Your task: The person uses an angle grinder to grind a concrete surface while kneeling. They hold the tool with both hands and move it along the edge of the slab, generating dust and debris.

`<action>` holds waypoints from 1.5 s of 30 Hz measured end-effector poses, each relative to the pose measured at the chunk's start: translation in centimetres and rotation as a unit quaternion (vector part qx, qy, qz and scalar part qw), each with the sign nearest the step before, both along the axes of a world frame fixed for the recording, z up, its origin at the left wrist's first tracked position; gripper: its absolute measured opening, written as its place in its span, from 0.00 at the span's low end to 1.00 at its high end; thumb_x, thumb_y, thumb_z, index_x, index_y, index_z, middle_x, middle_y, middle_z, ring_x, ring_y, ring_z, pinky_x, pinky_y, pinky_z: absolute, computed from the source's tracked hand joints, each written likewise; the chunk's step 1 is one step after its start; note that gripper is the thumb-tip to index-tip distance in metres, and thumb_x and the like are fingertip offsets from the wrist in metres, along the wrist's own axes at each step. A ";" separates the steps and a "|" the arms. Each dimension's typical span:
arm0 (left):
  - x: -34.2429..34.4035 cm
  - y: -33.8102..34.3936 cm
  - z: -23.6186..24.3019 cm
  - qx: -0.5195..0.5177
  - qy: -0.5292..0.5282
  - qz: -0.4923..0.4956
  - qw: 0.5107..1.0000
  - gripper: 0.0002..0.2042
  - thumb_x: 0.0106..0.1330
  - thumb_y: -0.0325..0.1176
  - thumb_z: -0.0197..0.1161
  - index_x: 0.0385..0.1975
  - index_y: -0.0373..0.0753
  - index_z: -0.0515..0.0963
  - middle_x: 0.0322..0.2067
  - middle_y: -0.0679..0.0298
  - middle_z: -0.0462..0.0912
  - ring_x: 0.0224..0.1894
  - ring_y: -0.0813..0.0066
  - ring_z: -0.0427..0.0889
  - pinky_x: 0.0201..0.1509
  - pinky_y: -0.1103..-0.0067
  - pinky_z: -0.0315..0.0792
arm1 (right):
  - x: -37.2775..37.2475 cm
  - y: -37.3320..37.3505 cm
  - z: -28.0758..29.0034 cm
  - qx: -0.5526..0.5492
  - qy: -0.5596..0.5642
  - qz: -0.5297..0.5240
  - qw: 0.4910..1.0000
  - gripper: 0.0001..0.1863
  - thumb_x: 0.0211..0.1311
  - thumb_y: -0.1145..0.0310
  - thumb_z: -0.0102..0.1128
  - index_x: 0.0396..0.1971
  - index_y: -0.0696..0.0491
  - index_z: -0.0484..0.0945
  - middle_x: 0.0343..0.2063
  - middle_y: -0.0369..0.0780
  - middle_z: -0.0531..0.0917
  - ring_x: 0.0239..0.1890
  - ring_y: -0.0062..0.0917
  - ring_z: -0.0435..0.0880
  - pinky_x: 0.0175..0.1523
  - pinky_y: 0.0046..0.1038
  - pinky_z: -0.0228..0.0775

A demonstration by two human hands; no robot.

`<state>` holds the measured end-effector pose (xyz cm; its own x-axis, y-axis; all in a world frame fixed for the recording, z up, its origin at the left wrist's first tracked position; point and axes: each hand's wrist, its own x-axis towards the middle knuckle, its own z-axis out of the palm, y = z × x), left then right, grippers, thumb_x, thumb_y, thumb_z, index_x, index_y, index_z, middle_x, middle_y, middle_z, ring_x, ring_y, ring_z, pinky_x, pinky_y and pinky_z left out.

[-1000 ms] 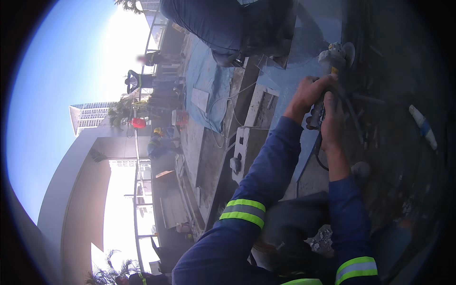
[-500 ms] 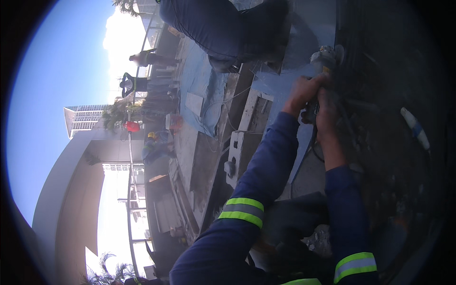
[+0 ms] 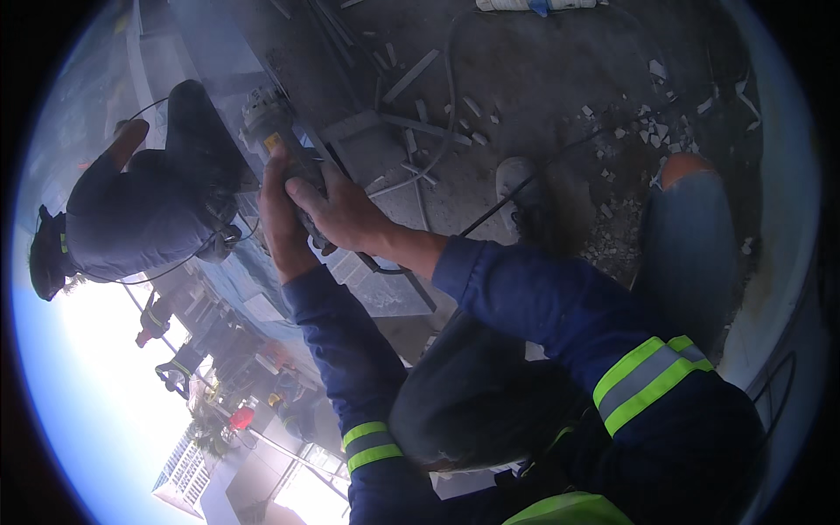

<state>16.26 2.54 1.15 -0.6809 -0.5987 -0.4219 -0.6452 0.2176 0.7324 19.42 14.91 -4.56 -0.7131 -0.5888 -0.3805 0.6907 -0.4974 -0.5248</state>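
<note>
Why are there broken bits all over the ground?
Pale chips and snapped strips of slab litter the concrete floor beyond the angle grinder, which both hands, left and right, grip. Dust hazes the air there.

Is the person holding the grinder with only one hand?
No, both the left hand and the right hand are wrapped around the body of the angle grinder.

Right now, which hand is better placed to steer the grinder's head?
Probably the left hand: it grips the grinder nearest its grey head. The right hand clasps the body further back, where the cable leaves.
</note>
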 end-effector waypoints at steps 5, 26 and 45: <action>0.6 0.0 0.0 0.041 0.001 0.010 0.999 0.27 0.80 0.52 0.68 0.58 0.28 0.85 0.44 0.56 0.90 0.42 0.68 0.89 0.50 0.72 0.82 | 0.5 0.8 0.2 0.020 -0.007 0.027 0.999 0.40 0.85 0.42 0.58 0.71 0.67 0.67 0.47 0.55 0.85 0.40 0.36 0.95 0.29 0.32 0.92; -0.4 -0.3 -0.6 0.005 -0.016 0.015 1.000 0.29 0.79 0.52 0.69 0.59 0.25 0.86 0.47 0.55 0.90 0.46 0.68 0.89 0.53 0.72 0.81 | -1.2 0.2 -0.6 -0.012 -0.031 0.042 0.999 0.44 0.83 0.40 0.59 0.71 0.70 0.66 0.52 0.56 0.83 0.41 0.38 0.94 0.25 0.32 0.92; 2.1 1.6 0.6 0.039 0.009 0.013 0.999 0.29 0.78 0.53 0.69 0.58 0.27 0.84 0.45 0.56 0.89 0.44 0.67 0.89 0.50 0.70 0.82 | 1.1 2.4 0.9 0.012 -0.027 0.048 0.998 0.46 0.82 0.39 0.59 0.73 0.71 0.65 0.48 0.56 0.86 0.39 0.37 0.95 0.25 0.32 0.93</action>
